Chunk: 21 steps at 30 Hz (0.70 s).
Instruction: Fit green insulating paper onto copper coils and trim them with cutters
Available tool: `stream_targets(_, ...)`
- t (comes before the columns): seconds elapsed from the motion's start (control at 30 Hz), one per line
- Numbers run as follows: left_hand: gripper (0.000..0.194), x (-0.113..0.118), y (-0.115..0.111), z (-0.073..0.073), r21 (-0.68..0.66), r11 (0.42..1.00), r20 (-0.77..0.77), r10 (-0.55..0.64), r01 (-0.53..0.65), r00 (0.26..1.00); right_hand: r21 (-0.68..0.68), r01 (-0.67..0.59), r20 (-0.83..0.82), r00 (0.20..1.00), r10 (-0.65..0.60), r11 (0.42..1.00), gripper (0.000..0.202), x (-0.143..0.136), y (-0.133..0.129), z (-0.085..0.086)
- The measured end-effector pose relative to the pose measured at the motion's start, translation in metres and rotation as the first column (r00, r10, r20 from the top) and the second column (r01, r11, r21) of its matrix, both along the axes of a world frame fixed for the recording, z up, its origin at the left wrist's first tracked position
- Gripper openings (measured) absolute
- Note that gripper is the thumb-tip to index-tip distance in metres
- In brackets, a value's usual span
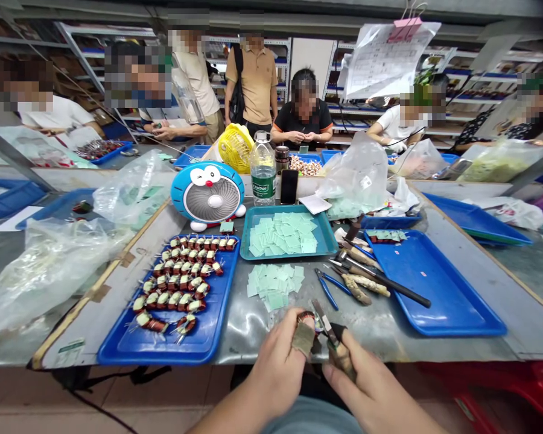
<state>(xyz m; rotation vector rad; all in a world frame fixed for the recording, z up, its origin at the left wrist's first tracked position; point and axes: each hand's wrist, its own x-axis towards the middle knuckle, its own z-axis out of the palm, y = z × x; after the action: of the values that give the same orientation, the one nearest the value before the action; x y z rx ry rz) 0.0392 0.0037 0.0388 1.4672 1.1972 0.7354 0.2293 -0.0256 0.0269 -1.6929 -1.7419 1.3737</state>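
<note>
In my left hand, closed near the table's front edge, is a small copper-wound coil, mostly hidden by the fingers. A drab wrap covers part of that hand's thumb. My right hand grips a knife by its wrapped handle, the blade pointing up and away beside the coil. Whether blade and coil touch, I cannot tell. Beyond my hands lies a loose pile of pale green square sheets. Rows of copper coils with pale green pieces fill much of the blue tray at left.
A teal tray holds more green sheets. Pliers and wrapped-handle tools lie right of the pile. At right, another blue tray carries several coils. A blue fan, water bottle and phone stand behind. People sit opposite.
</note>
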Motion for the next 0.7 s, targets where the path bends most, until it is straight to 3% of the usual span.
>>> stream_targets(0.13, 0.042, -0.001, 0.001, -0.007, -0.002, 1.000, 0.056, -0.016, 0.016, 0.998, 0.012, 0.052, -0.096, 0.994, -0.051, 0.999, 0.044, -0.006, -0.004, 0.000)
stream_targets(0.23, 0.041, 0.003, 0.005, -0.017, -0.007, 1.000, 0.166, 0.023, -0.022, 0.986, -0.180, 0.041, -0.266, 0.960, -0.089, 0.983, 0.037, -0.007, -0.005, 0.006)
stream_targets(0.3, 0.043, 0.005, 0.009, -0.022, -0.014, 0.998, 0.208, 0.065, -0.064, 0.976, -0.350, -0.019, -0.395, 0.910, -0.129, 0.937, 0.037, -0.008, -0.004, 0.008)
stream_targets(0.37, 0.043, 0.007, 0.013, -0.024, 0.002, 0.997, 0.202, 0.081, -0.083, 0.976, -0.407, -0.032, -0.438, 0.884, -0.164, 0.913, 0.041, -0.009, -0.001, 0.006)
stream_targets(0.43, 0.041, 0.007, 0.016, -0.022, 0.045, 0.996, 0.152, 0.074, -0.082, 0.986, -0.292, 0.064, -0.342, 0.925, -0.167, 0.954, 0.043, -0.012, 0.003, 0.002)
stream_targets(0.5, 0.038, 0.006, 0.018, -0.019, 0.102, 0.991, 0.091, 0.075, -0.084, 0.993, -0.085, 0.163, -0.182, 0.967, -0.177, 0.983, 0.043, -0.015, 0.008, 0.000)
stream_targets(0.57, 0.035, 0.005, 0.019, -0.015, 0.151, 0.983, 0.053, 0.098, -0.105, 0.994, 0.032, 0.167, -0.082, 0.983, -0.164, 0.985, 0.041, -0.017, 0.012, 0.003)
stream_targets(0.7, 0.034, 0.002, 0.019, -0.013, 0.169, 0.975, 0.059, 0.138, -0.146, 0.989, -0.053, -0.020, -0.035, 0.999, 0.018, 0.998, 0.036, -0.015, 0.018, 0.019)
